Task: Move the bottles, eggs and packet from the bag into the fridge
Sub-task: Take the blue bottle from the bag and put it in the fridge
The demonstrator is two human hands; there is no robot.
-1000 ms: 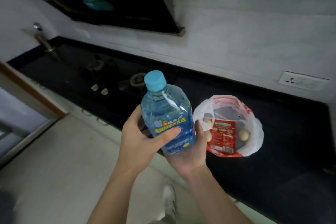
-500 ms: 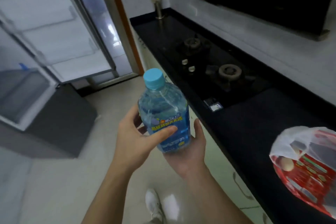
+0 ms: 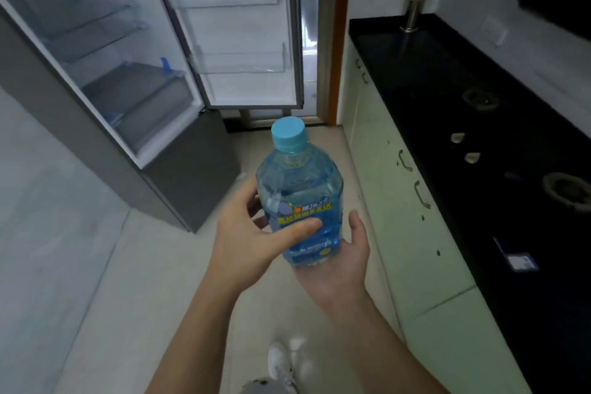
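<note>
A clear bottle of blue liquid point(image 3: 300, 189) with a light blue cap and a yellow-lettered label stands upright in the middle of the view, above the floor. My left hand point(image 3: 252, 237) wraps its left side, thumb across the label. My right hand point(image 3: 339, 262) cups its base from below and the right. The fridge point(image 3: 105, 80) stands ahead on the left with its door point(image 3: 236, 25) swung open, showing glass shelves, a drawer and door racks. The bag, eggs and packet are out of view.
A black countertop point(image 3: 447, 112) with a gas hob point(image 3: 563, 189) and a tap point(image 3: 415, 6) runs down the right, over pale green cabinet doors point(image 3: 399, 208). Tiled floor point(image 3: 166, 281) lies between counter and fridge. A doorway with an orange frame point(image 3: 335, 35) sits behind the fridge door.
My view has swung left from the counter and the bag to the open fridge. The bag has left the view. Both hands keep the same hold on the bottle.
</note>
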